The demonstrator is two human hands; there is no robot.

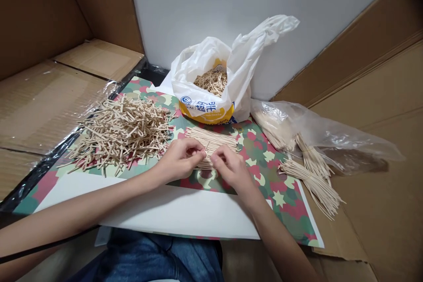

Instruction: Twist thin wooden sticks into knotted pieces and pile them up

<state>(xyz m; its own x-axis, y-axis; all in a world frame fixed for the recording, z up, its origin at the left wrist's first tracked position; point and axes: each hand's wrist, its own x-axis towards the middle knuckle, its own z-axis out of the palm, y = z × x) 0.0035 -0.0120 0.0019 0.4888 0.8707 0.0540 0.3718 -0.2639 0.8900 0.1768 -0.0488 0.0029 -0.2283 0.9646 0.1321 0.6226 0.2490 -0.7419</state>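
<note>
My left hand (pixel 183 157) is pinched shut on a thin cream strand, whose tip shows just above the fingertips. Close to its right, my right hand (pixel 233 168) has its fingers curled together; whatever they hold is too small to make out. Under and behind both hands lies a row of straight cream strands (pixel 214 135), laid side by side. To the left of my left hand rises a large loose pile of short, bent and folded strands (pixel 124 130).
Behind the hands stands an open white plastic bag (pixel 211 105) of brownish strands. At right, tied strand bundles (pixel 313 183) lie beside a clear plastic bag (pixel 330 136). Camouflage-patterned paper (pixel 264 180) covers the work surface. Cardboard (pixel 373 176) flanks it, with a pale wall (pixel 231 0) behind.
</note>
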